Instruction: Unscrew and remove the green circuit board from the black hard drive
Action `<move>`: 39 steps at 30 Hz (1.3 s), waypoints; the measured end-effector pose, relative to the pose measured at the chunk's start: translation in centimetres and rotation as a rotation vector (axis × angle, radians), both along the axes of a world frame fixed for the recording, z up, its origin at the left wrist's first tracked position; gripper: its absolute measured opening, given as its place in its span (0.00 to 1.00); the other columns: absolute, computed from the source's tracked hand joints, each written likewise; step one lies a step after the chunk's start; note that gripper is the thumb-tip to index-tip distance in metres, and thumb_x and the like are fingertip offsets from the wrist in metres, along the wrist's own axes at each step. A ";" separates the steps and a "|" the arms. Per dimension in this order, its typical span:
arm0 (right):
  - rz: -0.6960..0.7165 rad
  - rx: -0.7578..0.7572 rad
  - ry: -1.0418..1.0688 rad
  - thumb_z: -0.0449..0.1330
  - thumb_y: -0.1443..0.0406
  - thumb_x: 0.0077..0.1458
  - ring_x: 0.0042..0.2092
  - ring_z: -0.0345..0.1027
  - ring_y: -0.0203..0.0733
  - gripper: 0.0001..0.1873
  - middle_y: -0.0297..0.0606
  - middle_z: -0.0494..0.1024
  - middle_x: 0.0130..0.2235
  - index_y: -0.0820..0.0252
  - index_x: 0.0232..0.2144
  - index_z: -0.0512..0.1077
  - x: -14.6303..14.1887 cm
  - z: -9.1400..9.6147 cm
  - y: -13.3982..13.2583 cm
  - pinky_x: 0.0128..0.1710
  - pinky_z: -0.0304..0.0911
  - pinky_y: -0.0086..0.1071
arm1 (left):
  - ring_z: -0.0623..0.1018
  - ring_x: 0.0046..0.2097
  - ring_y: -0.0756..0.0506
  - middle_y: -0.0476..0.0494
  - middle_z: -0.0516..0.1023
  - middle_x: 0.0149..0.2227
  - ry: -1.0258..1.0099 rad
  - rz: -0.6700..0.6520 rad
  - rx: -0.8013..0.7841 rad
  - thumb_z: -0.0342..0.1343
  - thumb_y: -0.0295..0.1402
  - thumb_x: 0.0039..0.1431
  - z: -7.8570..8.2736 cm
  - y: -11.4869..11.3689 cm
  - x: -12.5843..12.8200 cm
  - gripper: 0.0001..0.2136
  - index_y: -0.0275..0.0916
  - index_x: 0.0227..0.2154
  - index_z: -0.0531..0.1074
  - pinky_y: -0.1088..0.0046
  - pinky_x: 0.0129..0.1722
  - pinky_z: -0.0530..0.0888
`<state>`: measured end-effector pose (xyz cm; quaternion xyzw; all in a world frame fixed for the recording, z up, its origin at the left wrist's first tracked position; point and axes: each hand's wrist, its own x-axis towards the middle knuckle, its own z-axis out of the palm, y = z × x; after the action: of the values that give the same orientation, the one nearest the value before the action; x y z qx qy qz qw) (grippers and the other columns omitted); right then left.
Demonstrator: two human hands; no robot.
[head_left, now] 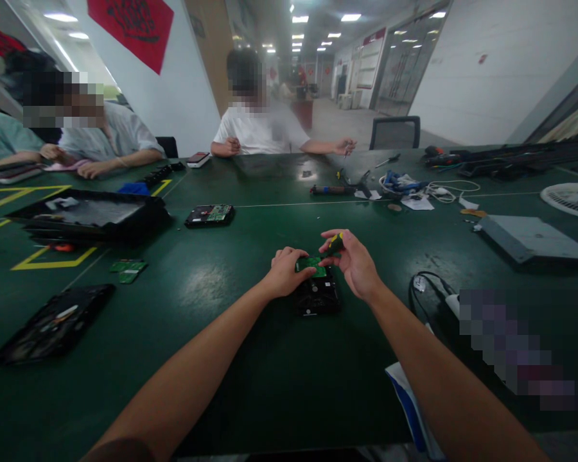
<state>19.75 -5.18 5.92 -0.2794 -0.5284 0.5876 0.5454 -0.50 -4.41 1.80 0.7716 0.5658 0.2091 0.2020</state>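
A black hard drive with a green circuit board on its upper face lies on the table in front of me. My left hand grips its left side, with the thumb over the board's edge. In my right hand is a screwdriver with a yellow and black handle, held above the board's right side. The fingers partly hide the screwdriver's lower end, so I cannot tell whether its tip touches the board.
On the green table lie another hard drive, loose green boards, black trays, a black casing, a grey metal box and cables. Across the table sit people, one in a white shirt.
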 end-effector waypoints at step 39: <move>0.057 -0.047 0.084 0.50 0.45 0.67 0.42 0.70 0.45 0.25 0.39 0.74 0.36 0.55 0.42 0.78 0.2 0.0 0.0 0.34 0.74 0.37 | 0.69 0.58 0.33 0.37 0.72 0.55 0.005 -0.009 0.008 0.57 0.51 0.63 -0.2 0.0 -0.1 0.24 0.45 0.57 0.72 0.51 0.58 0.68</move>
<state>19.94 -5.20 5.89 -0.2518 -0.4989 0.6264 0.5434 -0.55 -4.41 1.63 0.7755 0.5620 0.2083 0.1983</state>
